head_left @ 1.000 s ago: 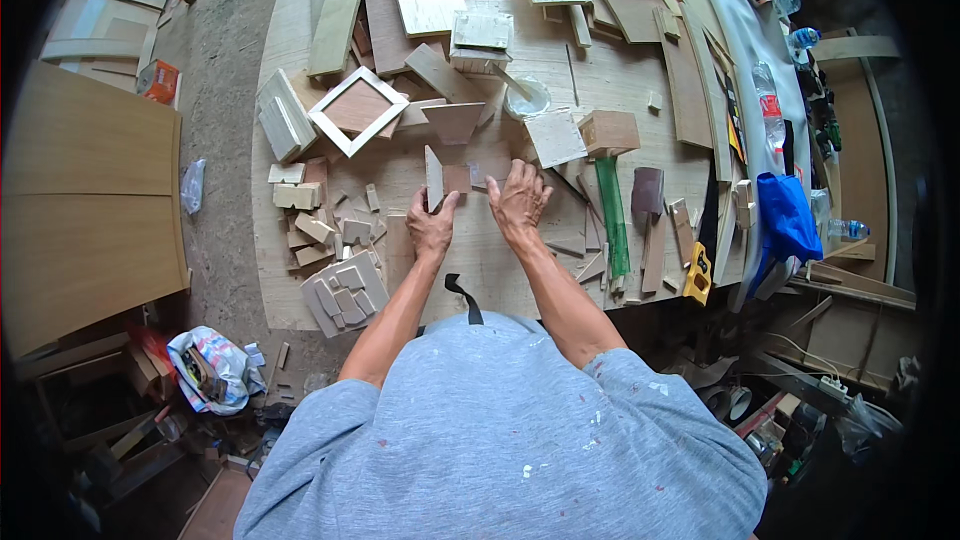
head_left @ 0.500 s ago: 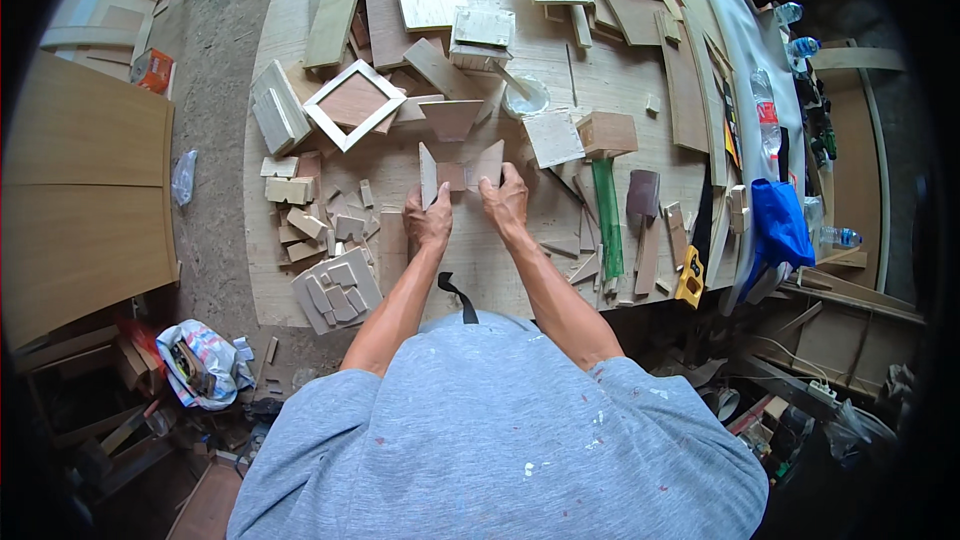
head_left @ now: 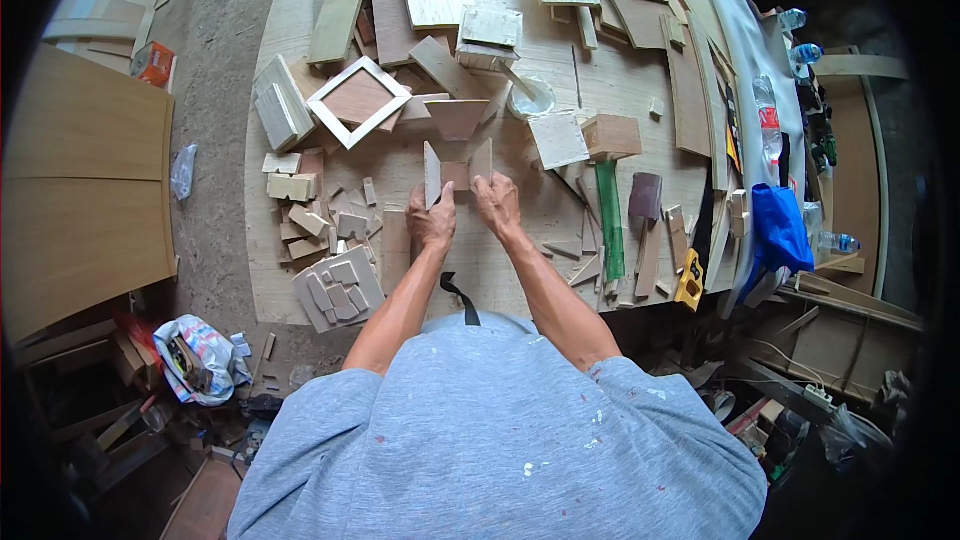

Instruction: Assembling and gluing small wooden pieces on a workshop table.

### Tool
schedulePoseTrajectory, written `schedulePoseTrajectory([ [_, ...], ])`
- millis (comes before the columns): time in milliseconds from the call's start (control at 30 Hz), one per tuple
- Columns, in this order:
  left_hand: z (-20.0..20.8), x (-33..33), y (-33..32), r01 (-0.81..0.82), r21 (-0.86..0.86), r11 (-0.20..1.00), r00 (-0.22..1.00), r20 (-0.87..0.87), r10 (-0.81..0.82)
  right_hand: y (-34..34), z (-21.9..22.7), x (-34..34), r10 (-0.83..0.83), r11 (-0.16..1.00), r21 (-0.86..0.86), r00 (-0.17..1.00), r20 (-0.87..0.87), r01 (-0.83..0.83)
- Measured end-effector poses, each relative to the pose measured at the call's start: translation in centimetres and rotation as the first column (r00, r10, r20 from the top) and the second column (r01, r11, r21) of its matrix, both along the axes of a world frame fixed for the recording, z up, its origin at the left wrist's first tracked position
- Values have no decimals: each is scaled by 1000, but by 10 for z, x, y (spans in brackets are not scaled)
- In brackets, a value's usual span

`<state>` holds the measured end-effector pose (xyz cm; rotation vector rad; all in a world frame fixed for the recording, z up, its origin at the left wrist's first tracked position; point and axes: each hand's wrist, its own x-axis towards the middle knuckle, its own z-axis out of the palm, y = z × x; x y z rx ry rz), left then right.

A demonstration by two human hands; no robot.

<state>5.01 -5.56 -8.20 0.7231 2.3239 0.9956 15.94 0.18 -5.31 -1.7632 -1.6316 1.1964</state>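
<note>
Here, left hand [head_left: 432, 220]: right of the white frame [head_left: 377, 119] and nearer the person, thumb on the inner face of the left panel [head_left: 432, 172], other fingers curled close about its outer side.
Right hand [head_left: 498, 205]: farther right of the white frame, thumb and bent fingers closed on the near part of the right panel [head_left: 482, 160]; the fingertips' exact placing cannot be told.
Panels: both stand on edge, facing each other, right of the white frame and nearer the person.
Middle piece [head_left: 456, 175]: brown, between the panels; whether it touches both cannot be told.
Trapezoid board [head_left: 458, 120]: just right of the white frame.
Offcuts [head_left: 292, 187]: heaped nearer the person than the white frame.
White tub [head_left: 532, 98]: well right of the white frame, stick inside.
Worktop [head_left: 630, 80]: beneath the white frame.
</note>
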Motion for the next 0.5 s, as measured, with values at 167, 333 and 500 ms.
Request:
schedulePoseTrajectory([
  [167,4,1,2,-5,-49,999,999,-42,3,5,-5,1,65,998,20,996,56,-66],
  [333,5,1,1,-15,-46,999,1000,5,15,10,-1,5,123,992,10,990,73,-124],
  [500,6,1,3,-25,-19,1000,999,27,25,12,-6,4,162,984,64,984,81,-167],
])
